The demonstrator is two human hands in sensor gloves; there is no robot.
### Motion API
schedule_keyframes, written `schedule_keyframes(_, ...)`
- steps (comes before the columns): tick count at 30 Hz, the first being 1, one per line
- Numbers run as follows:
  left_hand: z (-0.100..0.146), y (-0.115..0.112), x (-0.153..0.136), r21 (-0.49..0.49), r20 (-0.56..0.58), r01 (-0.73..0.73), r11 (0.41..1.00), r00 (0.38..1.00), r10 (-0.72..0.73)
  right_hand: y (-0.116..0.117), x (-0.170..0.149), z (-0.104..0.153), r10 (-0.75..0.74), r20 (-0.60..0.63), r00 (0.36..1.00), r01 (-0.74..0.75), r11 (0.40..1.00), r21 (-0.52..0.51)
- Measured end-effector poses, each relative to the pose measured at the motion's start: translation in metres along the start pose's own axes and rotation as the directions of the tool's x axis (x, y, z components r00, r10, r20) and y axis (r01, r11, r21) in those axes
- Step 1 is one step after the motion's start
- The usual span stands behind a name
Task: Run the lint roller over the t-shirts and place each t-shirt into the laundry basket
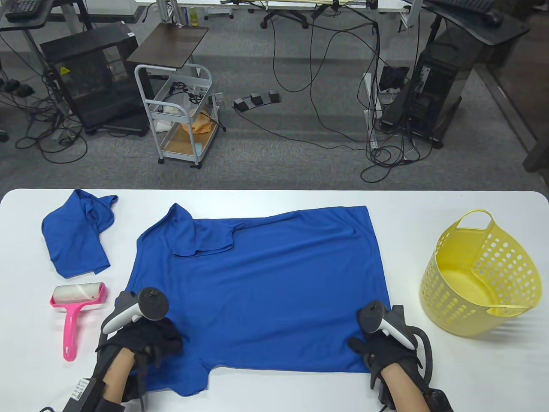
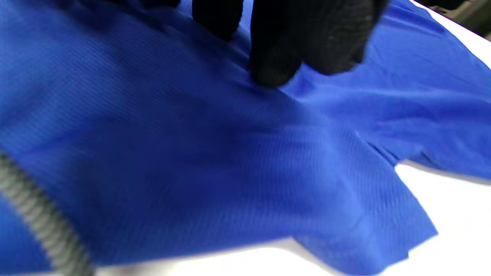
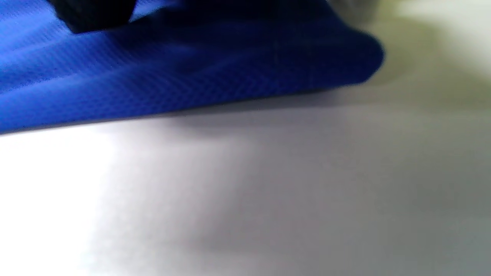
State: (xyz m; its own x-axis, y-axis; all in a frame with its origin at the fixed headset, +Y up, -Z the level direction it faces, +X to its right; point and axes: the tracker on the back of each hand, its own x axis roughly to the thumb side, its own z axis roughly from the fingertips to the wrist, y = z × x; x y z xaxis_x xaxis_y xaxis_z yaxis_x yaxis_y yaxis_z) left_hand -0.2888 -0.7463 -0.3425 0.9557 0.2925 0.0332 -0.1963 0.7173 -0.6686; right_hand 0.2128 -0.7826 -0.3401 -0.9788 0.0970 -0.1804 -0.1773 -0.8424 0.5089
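Table view: blue t-shirt [image 1: 266, 283] is spread flat at desk [image 1: 274, 386] centre, lint roller [image 1: 75, 309] to its left, yellow laundry basket [image 1: 480, 274] to its right. Left hand [image 1: 146, 339] is curled on the near-left cloth; right hand [image 1: 381, 347] is set at the near-right corner.

Left wrist view: cloth is pinched by fingertips [image 2: 274, 73].

Right wrist view: grip cannot be determined.

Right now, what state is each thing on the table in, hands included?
Spread t-shirt: laid flat, one sleeve folded over near the collar.
Second t-shirt: crumpled, far left.
Lint roller: lying untouched left of the spread shirt.
Laundry basket: tipped toward the shirt, nothing visible inside.
Left hand: fingers pinch a fold of the shirt near its sleeve.
Right hand: at the shirt's near right corner; grip unclear.
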Motion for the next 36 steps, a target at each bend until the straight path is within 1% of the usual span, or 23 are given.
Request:
schedule_keyframes(1, 0.001, -0.003, 0.001, -0.001, 0.004, -0.002, 1.0, 1.0, 0.002, 0.0, 0.0, 0.0, 0.0, 0.0, 1.0, 0.0, 1.0, -0.001)
schedule_keyframes(3, 0.005, -0.009, 0.003, -0.041, 0.015, 0.018, 0.999, 1.0, -0.018, 0.0, 0.0, 0.0, 0.002, 0.001, 1.0, -0.002, 1.0, -0.001)
schedule_keyframes(4, 0.006, -0.011, 0.003, -0.055, 0.043, 0.037, 0.998, 0.998, -0.035, 0.0, 0.0, 0.0, 0.001, 0.001, 1.0, -0.001, 1.0, -0.001)
schedule_keyframes(6, 0.008, -0.017, 0.001, -0.069, 0.063, 0.045, 0.997, 0.997, -0.041, 0.0, 0.0, 0.0, -0.001, 0.0, 1.0, 0.001, 1.0, -0.001)
schedule_keyframes(8, 0.005, -0.029, -0.002, -0.119, 0.038, 0.13, 0.984, 0.991, -0.126, 0.001, 0.0, 0.0, -0.004, 0.0, 1.0, 0.004, 1.0, -0.002)
schedule_keyframes(9, 0.002, -0.035, -0.005, -0.119, 0.049, 0.178, 0.977, 0.984, -0.173, 0.001, 0.0, 0.0, -0.003, 0.0, 1.0, 0.003, 1.0, -0.001)
schedule_keyframes(10, 0.001, -0.037, -0.007, -0.101, 0.058, 0.182, 0.978, 0.982, -0.177, 0.001, 0.0, 0.0, -0.002, -0.001, 1.0, 0.002, 1.0, -0.001)
schedule_keyframes(12, 0.004, -0.035, -0.009, -0.039, 0.081, 0.12, 0.992, 0.99, -0.117, 0.001, 0.0, 0.0, -0.002, 0.0, 1.0, 0.002, 1.0, -0.002)
schedule_keyframes(14, 0.006, -0.031, -0.012, 0.046, 0.138, 0.077, 0.996, 0.987, -0.083, 0.001, 0.0, 0.0, -0.002, 0.0, 1.0, 0.002, 1.0, -0.002)
schedule_keyframes(16, 0.008, -0.029, -0.015, 0.128, 0.165, 0.051, 0.99, 0.984, -0.071, 0.001, 0.0, 0.0, -0.004, 0.0, 1.0, 0.004, 1.0, -0.003)
schedule_keyframes(17, 0.008, -0.029, -0.016, 0.124, 0.166, 0.048, 0.991, 0.984, -0.068, 0.002, -0.001, 0.001, -0.008, 0.0, 1.0, 0.008, 1.0, -0.007)
schedule_keyframes(19, 0.01, -0.028, -0.016, 0.152, 0.173, 0.033, 0.988, 0.983, -0.059, 0.002, -0.001, 0.001, -0.012, 0.002, 1.0, 0.012, 1.0, -0.012)
schedule_keyframes(20, 0.01, -0.027, -0.016, 0.172, 0.173, 0.043, 0.984, 0.982, -0.073, 0.002, -0.001, 0.001, -0.014, 0.004, 1.0, 0.014, 1.0, -0.011)
schedule_keyframes(23, 0.009, -0.027, -0.015, 0.183, 0.142, 0.09, 0.979, 0.983, -0.117, 0.002, -0.001, 0.0, -0.013, 0.005, 1.0, 0.013, 1.0, -0.006)
schedule_keyframes(25, 0.01, -0.028, -0.016, 0.199, 0.144, 0.065, 0.978, 0.985, -0.095, 0.002, -0.001, 0.0, -0.015, 0.005, 1.0, 0.015, 1.0, -0.005)
schedule_keyframes(27, 0.01, -0.027, -0.018, 0.156, 0.136, 0.049, 0.986, 0.988, -0.071, 0.002, -0.002, 0.0, -0.018, 0.006, 1.0, 0.018, 1.0, -0.006)
schedule_keyframes(29, 0.012, -0.024, -0.019, 0.092, 0.116, 0.056, 0.994, 0.991, -0.067, 0.002, -0.002, 0.001, -0.022, 0.008, 1.0, 0.022, 1.0, -0.006)
schedule_keyframes(31, 0.015, -0.019, -0.019, -0.022, 0.073, 0.083, 0.996, 0.994, -0.081, 0.002, -0.002, 0.0, -0.026, 0.008, 1.0, 0.026, 1.0, -0.006)
schedule_keyframes(32, 0.016, -0.017, -0.019, -0.049, 0.071, 0.084, 0.995, 0.994, -0.081, 0.002, -0.002, 0.0, -0.026, 0.008, 1.0, 0.026, 1.0, -0.005)
schedule_keyframes(33, 0.017, -0.013, -0.018, -0.109, 0.082, 0.069, 0.992, 0.995, -0.06, 0.002, -0.002, 0.0, -0.027, 0.007, 1.0, 0.027, 1.0, -0.004)
schedule_keyframes(34, 0.021, -0.01, -0.018, -0.133, 0.073, 0.042, 0.99, 0.997, -0.032, 0.002, -0.002, 0.0, -0.028, 0.007, 1.0, 0.028, 1.0, -0.003)
schedule_keyframes(36, 0.025, -0.005, -0.018, -0.184, 0.049, 0.033, 0.982, 0.999, -0.024, 0.002, -0.002, 0.001, -0.027, 0.007, 1.0, 0.027, 1.0, 0.0)
